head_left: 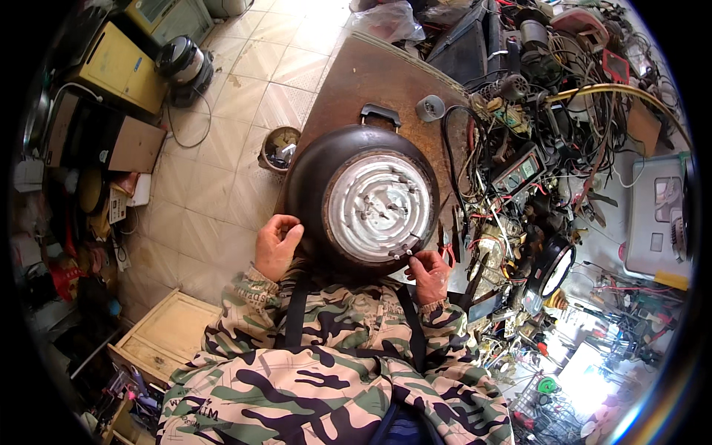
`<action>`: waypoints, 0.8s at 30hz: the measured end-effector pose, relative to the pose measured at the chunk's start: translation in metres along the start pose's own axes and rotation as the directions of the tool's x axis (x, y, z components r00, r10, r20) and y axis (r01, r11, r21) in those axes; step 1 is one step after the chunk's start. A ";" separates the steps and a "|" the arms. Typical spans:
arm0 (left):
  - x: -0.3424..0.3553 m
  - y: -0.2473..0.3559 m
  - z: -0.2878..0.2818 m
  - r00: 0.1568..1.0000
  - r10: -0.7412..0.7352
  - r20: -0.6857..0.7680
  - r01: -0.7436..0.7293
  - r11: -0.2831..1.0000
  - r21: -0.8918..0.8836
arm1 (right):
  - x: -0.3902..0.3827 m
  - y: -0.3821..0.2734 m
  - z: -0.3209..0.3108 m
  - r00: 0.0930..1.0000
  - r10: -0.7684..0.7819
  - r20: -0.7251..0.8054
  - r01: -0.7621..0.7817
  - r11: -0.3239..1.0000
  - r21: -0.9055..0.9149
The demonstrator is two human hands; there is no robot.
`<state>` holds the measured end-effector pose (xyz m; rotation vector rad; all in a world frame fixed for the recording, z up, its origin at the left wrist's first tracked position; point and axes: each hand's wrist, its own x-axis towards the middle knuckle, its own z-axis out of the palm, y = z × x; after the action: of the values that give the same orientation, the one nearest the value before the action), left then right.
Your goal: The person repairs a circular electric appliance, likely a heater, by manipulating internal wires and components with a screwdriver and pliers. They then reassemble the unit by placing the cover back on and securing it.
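A dark electric wok (308,174) lies upside down in front of me, with a black loop handle (380,116) at its far side. On its upturned base is a round silvery heating plate (356,204) with ring-shaped ridges and dark scuffs. Small metal terminals (401,252) stick up at the plate's near right edge. Beside the wok's near left side, my left hand (277,246) is loosely curled, thumb apart from the fingers, with nothing visible in it. Close to the terminals, thumb and fingers of my right hand (430,277) are pinched together; what is between them is too small to make out.
The wok rests on a brown board tabletop (337,93). A small grey cup (429,108) stands beyond it, and a bucket of scraps (280,148) on the left. Cables, tools and a multimeter (518,172) crowd the right. A wooden drawer (167,334) is at lower left.
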<state>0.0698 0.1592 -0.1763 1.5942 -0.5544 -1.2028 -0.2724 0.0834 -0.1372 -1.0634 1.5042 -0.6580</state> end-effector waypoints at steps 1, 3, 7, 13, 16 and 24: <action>0.000 -0.006 0.000 0.999 0.005 -0.033 -0.005 1.000 0.013 | 0.001 0.001 -0.003 1.000 0.005 0.000 -0.005 1.000 0.000; 0.000 -0.014 0.000 0.995 0.014 -0.098 -0.010 0.999 0.044 | 0.000 0.006 -0.008 1.000 0.022 0.000 -0.022 1.000 0.003; 0.002 -0.036 -0.006 0.986 -0.069 -0.152 0.076 0.996 0.040 | 0.004 0.023 -0.022 0.999 0.048 -0.005 -0.048 0.998 0.045; -0.001 -0.066 -0.013 0.975 -0.128 -0.184 0.140 0.989 0.050 | 0.015 0.044 -0.038 0.998 0.066 -0.013 -0.064 0.993 0.100; -0.003 -0.069 -0.010 0.963 -0.164 -0.214 0.177 0.983 0.043 | 0.019 0.047 -0.046 0.998 0.060 -0.006 -0.059 0.994 0.090; -0.009 -0.072 -0.001 0.942 -0.178 -0.283 0.209 0.975 0.080 | 0.030 0.050 -0.061 0.997 0.042 0.063 -0.048 0.994 0.093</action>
<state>0.0525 0.1942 -0.2371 1.9078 -0.2925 -1.0824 -0.3432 0.0697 -0.1812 -0.9663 1.4262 -0.6530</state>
